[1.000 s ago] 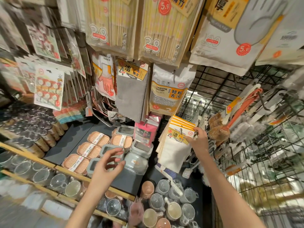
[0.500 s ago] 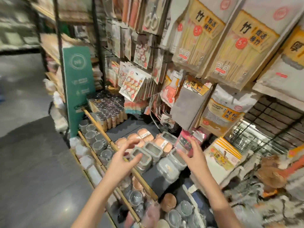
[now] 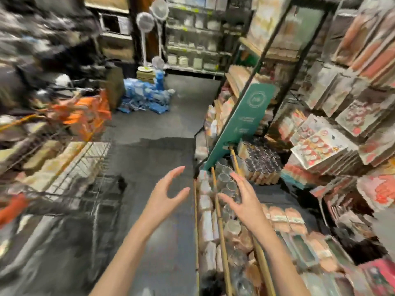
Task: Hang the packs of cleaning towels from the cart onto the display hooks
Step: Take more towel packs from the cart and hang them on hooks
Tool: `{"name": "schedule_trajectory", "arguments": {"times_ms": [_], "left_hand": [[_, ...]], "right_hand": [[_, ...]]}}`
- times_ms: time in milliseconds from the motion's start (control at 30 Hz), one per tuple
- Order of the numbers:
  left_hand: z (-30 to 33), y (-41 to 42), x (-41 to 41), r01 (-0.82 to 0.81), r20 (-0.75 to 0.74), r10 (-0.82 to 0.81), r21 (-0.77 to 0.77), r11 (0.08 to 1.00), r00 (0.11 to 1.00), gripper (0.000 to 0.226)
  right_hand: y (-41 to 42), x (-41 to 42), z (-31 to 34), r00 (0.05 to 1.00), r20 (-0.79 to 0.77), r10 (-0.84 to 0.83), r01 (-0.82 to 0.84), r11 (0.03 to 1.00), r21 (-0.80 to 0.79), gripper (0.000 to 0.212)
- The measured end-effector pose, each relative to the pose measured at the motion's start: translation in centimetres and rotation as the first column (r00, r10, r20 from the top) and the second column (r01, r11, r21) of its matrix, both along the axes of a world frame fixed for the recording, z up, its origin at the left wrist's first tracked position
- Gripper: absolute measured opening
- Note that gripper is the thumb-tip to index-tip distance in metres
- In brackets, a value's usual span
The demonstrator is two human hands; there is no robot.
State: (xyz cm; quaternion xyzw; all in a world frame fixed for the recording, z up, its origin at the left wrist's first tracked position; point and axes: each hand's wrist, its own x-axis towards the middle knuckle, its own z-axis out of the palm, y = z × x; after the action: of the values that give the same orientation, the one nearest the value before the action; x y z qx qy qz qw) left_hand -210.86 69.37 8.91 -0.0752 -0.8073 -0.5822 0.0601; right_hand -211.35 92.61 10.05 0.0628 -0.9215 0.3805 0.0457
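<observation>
My left hand (image 3: 164,197): empty, fingers spread and loosely curved, over the dark floor (image 3: 149,159).
My right hand (image 3: 245,201): empty too, fingers relaxed, above the shelf edge with its glass cups (image 3: 226,182).
Cart (image 3: 85,167): wire basket at my left, near the left hand; pale flat packs (image 3: 53,161) lie in it (too blurred to read, but I take them for the cleaning towels).
Handling: I expect soft, light, floppy cloth in slippery film, not fragile.
Where to hold: pinch the stiff header card at the top, beside its hang hole.
</observation>
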Motion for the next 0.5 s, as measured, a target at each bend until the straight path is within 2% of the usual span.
{"name": "schedule_trajectory", "arguments": {"times_ms": [100,200,333,500], "left_hand": [[-0.4,-4.2,-1.9,-0.110,0.002,0.110,0.003,0.994,0.994,0.054],[-1.1,-8.5,-4.8,-0.202,0.022,0.202,0.009,0.979,0.979,0.055],[-1.6,-14.5,-9.5,-0.254,0.040,0.253,0.023,0.967,0.967,0.055],[-1.5,-21.7,-15.9,-0.330,0.068,0.327,0.055,0.942,0.943,0.054]], "right_hand": [[-5.1,-3.8,0.0,0.994,-0.018,0.107,-0.107,0.994,0.001,0.082],[-10.3,-7.9,-0.4,0.978,-0.009,0.207,-0.207,0.978,-0.006,0.078],[-17.5,-13.4,-1.0,0.943,-0.001,0.331,-0.331,0.943,0.028,0.081],[-25.3,-20.2,-1.1,0.917,0.017,0.399,-0.400,0.917,0.015,0.076]]}}
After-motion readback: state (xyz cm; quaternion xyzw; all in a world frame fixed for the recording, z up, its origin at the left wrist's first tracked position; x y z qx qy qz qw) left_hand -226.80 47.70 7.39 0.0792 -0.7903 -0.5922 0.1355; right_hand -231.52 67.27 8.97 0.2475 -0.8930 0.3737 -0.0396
